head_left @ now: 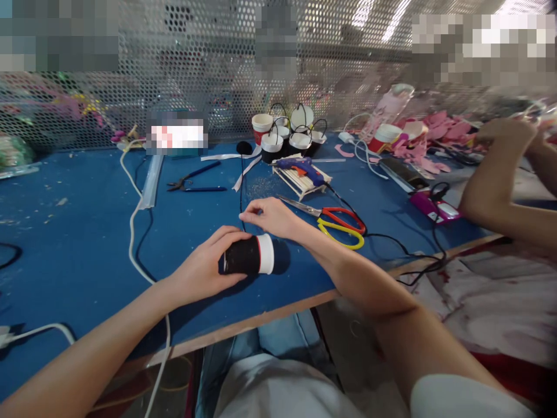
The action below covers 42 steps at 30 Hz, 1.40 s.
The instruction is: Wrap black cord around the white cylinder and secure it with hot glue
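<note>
My left hand (204,264) is wrapped round a paper cup (255,255) covered in black with a white rim, lying on its side on the blue table (87,232). Just behind the cup, my right hand (272,216) pinches a thin black wire (241,186) that runs back across the table. Red and yellow handled scissors (337,223) lie just right of my right hand. A blue glue gun (302,167) rests on a stand of wooden sticks behind them.
Several black-and-white cups with wire handles (289,136) stand at the back. Blue-handled pliers (194,180) lie left of centre, a white cable (133,232) runs down the table. Another person's arms (500,174) work at the right, beside pink cut-outs (435,136) and a pink device (435,208).
</note>
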### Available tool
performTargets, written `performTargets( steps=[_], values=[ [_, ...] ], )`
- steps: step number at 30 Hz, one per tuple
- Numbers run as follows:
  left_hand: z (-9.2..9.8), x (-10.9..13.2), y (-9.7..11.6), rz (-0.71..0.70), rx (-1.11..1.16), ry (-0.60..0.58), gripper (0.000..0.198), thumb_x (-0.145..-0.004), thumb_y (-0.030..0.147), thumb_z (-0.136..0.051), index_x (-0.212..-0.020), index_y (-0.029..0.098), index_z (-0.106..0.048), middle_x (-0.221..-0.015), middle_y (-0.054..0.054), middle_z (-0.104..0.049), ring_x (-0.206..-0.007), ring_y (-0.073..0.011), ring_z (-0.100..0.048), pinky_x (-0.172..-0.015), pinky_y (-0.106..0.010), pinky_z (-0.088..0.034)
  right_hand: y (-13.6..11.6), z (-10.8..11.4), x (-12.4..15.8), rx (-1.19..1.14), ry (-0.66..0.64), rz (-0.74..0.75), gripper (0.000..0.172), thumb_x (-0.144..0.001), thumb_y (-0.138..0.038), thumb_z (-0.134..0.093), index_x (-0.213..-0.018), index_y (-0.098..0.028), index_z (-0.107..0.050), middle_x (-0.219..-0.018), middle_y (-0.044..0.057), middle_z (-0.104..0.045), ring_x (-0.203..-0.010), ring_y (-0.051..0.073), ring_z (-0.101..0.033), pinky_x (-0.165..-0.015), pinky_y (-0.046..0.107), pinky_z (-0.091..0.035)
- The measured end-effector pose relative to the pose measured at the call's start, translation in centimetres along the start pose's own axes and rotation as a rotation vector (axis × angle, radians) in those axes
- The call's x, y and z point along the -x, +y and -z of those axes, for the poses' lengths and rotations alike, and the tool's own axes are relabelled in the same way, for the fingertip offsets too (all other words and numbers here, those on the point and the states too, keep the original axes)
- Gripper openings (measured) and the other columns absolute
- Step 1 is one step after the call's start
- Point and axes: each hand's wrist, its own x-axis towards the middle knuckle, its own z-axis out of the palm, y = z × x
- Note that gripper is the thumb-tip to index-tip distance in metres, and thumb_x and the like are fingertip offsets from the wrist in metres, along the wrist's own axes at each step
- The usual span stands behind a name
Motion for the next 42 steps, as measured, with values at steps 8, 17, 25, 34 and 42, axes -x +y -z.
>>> performTargets(
  steps=[8,17,25,34,42],
  values=[
    [0.6,-0.3,-1.4,0.114,0.038,0.098,0.058,-0.070,0.027,-0.067,-0.122,0.024,-0.042,-0.118,-0.006,-0.053,-0.107,-0.0243,-0.053,-0.092,-0.042,-0.043,3.2,10.3,-2.5,0.619,0.435,-0.321,0.019,-0.074,-0.019,-0.053,-0.087,-0.009,-0.063,-0.089,0.016,-0.064,-0.086,0.024,-0.058,-0.073,0.035,-0.042],
    [0.5,-0.3,-2.1,0.137,0.127,0.131,0.057,-0.073,0.035,-0.065,-0.123,0.025,-0.041,-0.120,-0.008,-0.051,-0.107,-0.0244,-0.053,-0.092,-0.043,-0.043,7.5,10.8,-2.5,0.676,0.264,-0.510,0.021,-0.069,-0.016,-0.055,-0.085,-0.007,-0.063,-0.086,0.018,-0.065,-0.084,0.028,-0.060,-0.068,0.033,-0.043],
    [0.6,-0.6,-3.0,0.107,0.076,0.241,0.052,-0.071,0.017,-0.063,-0.118,0.023,-0.043,-0.117,-0.006,-0.049,-0.108,-0.0216,-0.050,-0.092,-0.038,-0.043,6.6,10.2,-1.0,0.315,0.552,-0.334,0.038,-0.065,-0.023,-0.062,-0.100,-0.011,-0.054,-0.098,0.014,-0.063,-0.085,0.025,-0.059,-0.068,0.034,-0.046],
    [0.7,-0.6,-3.5,0.077,-0.020,0.258,0.049,-0.073,0.016,-0.064,-0.118,0.020,-0.044,-0.120,-0.008,-0.047,-0.112,-0.0199,-0.047,-0.097,-0.037,-0.040,0.1,5.9,3.1,-0.116,0.097,-0.269,0.032,-0.073,-0.043,-0.060,-0.087,-0.014,-0.060,-0.059,0.003,-0.061,-0.050,0.014,-0.056,-0.044,0.025,-0.047],
    [0.4,-0.7,-3.5,0.023,-0.090,0.273,0.042,-0.076,0.015,-0.061,-0.116,0.019,-0.046,-0.122,-0.010,-0.048,-0.114,-0.0210,-0.048,-0.097,-0.038,-0.041,-0.8,5.0,4.1,0.123,0.059,-0.312,0.025,-0.072,-0.039,-0.061,-0.065,-0.015,-0.060,-0.049,0.001,-0.057,-0.043,0.013,-0.052,-0.039,0.024,-0.041]
  ],
)
